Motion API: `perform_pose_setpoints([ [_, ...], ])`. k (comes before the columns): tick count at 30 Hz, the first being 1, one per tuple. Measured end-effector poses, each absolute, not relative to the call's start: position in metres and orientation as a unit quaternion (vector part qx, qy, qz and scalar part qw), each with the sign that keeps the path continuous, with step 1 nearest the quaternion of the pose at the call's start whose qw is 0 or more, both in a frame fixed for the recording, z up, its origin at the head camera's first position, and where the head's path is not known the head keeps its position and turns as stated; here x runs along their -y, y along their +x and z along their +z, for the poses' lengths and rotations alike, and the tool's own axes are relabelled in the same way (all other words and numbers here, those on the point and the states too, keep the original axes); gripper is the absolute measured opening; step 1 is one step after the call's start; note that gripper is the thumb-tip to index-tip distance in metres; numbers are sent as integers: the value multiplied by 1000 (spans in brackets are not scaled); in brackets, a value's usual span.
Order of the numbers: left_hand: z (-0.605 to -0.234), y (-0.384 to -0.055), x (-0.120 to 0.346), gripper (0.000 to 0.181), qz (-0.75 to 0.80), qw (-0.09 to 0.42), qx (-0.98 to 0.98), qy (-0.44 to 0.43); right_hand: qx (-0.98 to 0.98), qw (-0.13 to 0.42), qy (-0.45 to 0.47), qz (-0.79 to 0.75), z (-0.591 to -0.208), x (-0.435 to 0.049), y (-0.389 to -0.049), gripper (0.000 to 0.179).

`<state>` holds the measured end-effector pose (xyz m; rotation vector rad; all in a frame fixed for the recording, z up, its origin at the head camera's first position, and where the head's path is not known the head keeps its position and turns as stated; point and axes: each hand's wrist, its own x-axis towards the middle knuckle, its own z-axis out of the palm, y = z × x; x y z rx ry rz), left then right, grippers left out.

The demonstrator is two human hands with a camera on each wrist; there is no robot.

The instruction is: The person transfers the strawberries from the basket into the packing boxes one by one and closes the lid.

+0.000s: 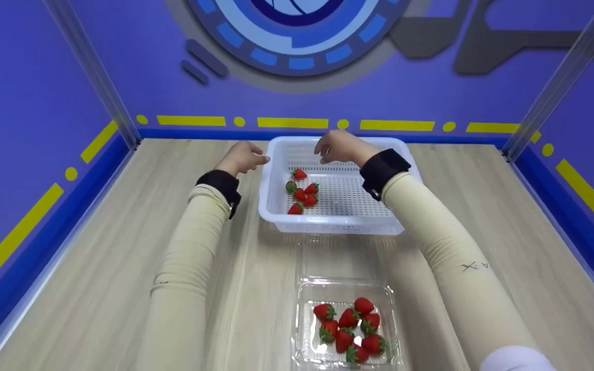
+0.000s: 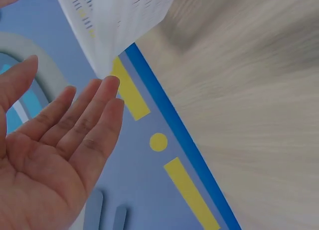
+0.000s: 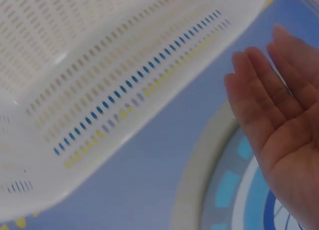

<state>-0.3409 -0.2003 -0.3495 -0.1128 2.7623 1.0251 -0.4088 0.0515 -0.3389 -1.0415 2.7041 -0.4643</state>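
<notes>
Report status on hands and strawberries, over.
Left hand, right hand: empty, near white basket. Strawberries in basket and plastic container. Nothing visibly in the way.

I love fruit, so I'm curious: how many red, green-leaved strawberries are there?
14. Six strawberries lie in the left part of the white, rectangular plastic basket; eight more lie together in the clear, open plastic box in front of it. Some may be hidden beneath others.

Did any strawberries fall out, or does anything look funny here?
Nothing stands out. One bunch of strawberries sits in the white basket, the other in the clear box; I see none spilled, and none looks squashed.
</notes>
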Motion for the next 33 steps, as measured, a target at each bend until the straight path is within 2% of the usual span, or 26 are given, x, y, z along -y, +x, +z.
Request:
perform_pose_setpoints([
  [6,-356,-342,190,51,355,113,-925,-76,-919,122,-345,-149,-358,-46,-410,27],
  [14,-372,-345,176,29,362,131,-916,-117,-924,150,-331,-119,-387,-41,-412,32],
  [23,-408,-378,178,30,374,169,-900,-147,-927,176,-324,-74,-412,-38,-409,34],
  [27,-404,-373,175,30,359,179,-903,-154,-923,190,-328,-68,-418,-34,-406,37],
  [29,-391,-360,170,31,346,184,-906,-162,-923,194,-325,-65,-420,-31,-404,37],
  [33,-380,-350,167,34,321,185,-915,-157,-925,179,-334,-32,-422,-27,-402,31],
])
